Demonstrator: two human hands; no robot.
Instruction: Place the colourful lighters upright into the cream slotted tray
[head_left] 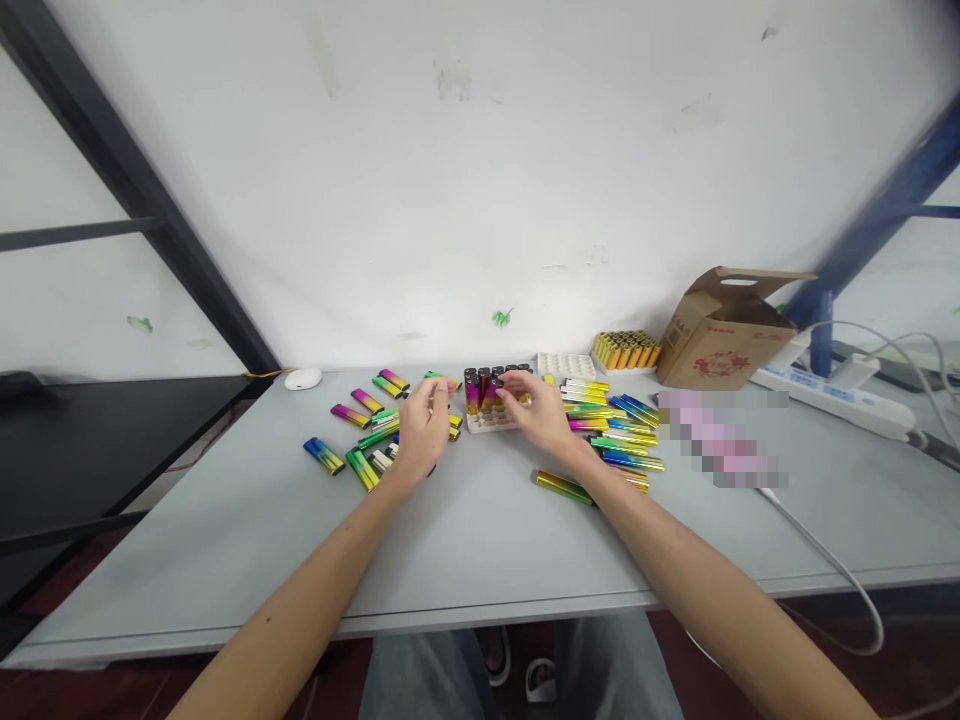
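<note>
My right hand (534,408) reaches over a pale tray with holes (491,420). Its thumb and fingertips are closed at the top of a shiny purple-and-gold tube (490,397) that stands upright in the tray. More dark-topped tubes (472,388) stand around it. Left of the tray, my left hand (424,425) is raised with its fingers pinched together; whatever is between them is hidden. Just behind those fingertips lies a green-and-yellow tube (453,382). Loose two-tone tubes (349,416) are spread beside and under this hand.
Shiny metallic sleeves (630,437) lie heaped right of the tray. At the wall are a white holed tray (565,366), a tray of yellow cylinders (628,351) and a cardboard box (724,340). A power strip (840,398), a blurred pink item (716,440) and a white case (303,379) also lie here.
</note>
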